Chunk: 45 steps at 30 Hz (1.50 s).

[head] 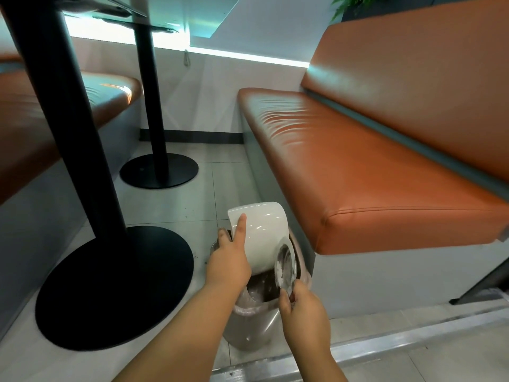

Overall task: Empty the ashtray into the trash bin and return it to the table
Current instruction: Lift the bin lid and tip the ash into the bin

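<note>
A small trash bin (249, 323) with a clear liner stands on the floor beside the bench. My left hand (230, 257) holds its white swing lid (261, 232) tipped up, index finger stretched along the lid. My right hand (300, 310) grips the lower rim of a round glass ashtray (286, 267), which is tilted on edge over the bin's dark opening. White ash residue clings to the ashtray's inside. The table top is mostly out of view, above at the upper left.
Two black table pedestals stand to the left, the near base (110, 288) close to the bin, the far base (159, 170) behind. An orange bench seat (358, 172) overhangs the bin on the right. A metal floor strip (385, 343) runs in front.
</note>
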Motion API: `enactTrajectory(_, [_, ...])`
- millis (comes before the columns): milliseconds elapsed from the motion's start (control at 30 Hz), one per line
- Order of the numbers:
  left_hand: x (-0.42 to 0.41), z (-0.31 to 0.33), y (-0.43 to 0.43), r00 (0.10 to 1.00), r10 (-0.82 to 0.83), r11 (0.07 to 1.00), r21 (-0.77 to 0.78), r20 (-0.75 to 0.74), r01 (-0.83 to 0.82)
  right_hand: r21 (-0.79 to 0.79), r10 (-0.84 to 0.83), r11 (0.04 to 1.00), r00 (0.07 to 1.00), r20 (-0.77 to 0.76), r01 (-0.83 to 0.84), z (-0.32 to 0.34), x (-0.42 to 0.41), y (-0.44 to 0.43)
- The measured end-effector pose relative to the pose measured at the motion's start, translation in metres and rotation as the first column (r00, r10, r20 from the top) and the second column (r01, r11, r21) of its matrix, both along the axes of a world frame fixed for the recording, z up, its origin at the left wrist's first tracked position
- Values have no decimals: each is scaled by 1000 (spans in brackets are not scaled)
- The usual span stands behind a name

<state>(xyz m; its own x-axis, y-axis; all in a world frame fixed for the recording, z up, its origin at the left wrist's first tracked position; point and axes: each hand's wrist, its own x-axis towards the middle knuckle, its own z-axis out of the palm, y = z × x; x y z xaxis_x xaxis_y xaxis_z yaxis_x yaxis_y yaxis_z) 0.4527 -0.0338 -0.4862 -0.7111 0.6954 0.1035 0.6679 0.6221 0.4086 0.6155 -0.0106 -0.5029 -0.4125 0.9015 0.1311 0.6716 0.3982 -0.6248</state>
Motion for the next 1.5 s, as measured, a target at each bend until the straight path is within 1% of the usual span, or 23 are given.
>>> enactTrajectory(167, [1,2,-2,1000,-8,1000,6,9,8,71,17,997,997,71,-22,2,-2,-1])
enactTrajectory(233, [1,3,-2,1000,-6,1000,5,8,6,104,17,994,997,69,-24,3,-4,-1])
enactTrajectory(367, [2,5,-3,1000,-6,1000,-5,16,6,142,21,989,993,116,-38,2,-7,-1])
enactTrajectory(433, [2,6,-3,1000,-4,1000,-3,15,4,160,-8,987,997,82,-6,0,-8,-2])
enactTrajectory(533, [2,6,-3,1000,-8,1000,2,17,8,208,-6,978,999,32,-1,-1,-9,-4])
enactTrajectory(633, [1,5,-3,1000,-9,1000,-1,14,9,195,1,981,998,58,-12,-2,-11,-4])
enactTrajectory(667, [1,4,-3,1000,-7,1000,1,14,7,181,-13,983,999,33,6,-2,-10,-3])
enactTrajectory(800, [0,2,-2,1000,-9,1000,6,6,9,138,-75,985,980,-184,101,-3,-8,2])
enactTrajectory(900, [-1,0,-1,1000,-13,1000,11,9,12,69,-81,993,966,-245,101,-6,-7,3])
enactTrajectory(967, [-1,0,-1,1000,-11,1000,11,11,11,69,-93,991,956,-279,117,-8,-7,4])
enactTrajectory(1033, [-1,0,-1,1000,-11,1000,14,5,11,84,-89,990,956,-279,117,-9,-6,4])
enactTrajectory(1100, [-2,-1,-1,1000,-16,1000,14,4,16,62,-79,993,963,-256,98,-12,-7,5])
enactTrajectory(1233, [-1,-1,-1,1000,-5,1000,7,-19,5,101,-112,983,938,-328,153,-15,-4,7])
enactTrajectory(1300, [-1,-1,0,1000,-4,1000,9,-16,4,140,-93,980,949,-302,141,-16,-5,8])
enactTrajectory(1400, [-1,-2,-1,1000,-12,1000,20,-9,12,145,-19,988,982,-189,47,-16,-5,6])
enactTrajectory(1433, [-1,-2,-1,1000,-13,1000,20,-5,13,150,-19,987,981,-196,49,-16,-4,6])
enactTrajectory(1500, [-1,-1,0,1000,-10,1000,17,-8,10,160,-41,983,965,-260,85,-12,-1,7])
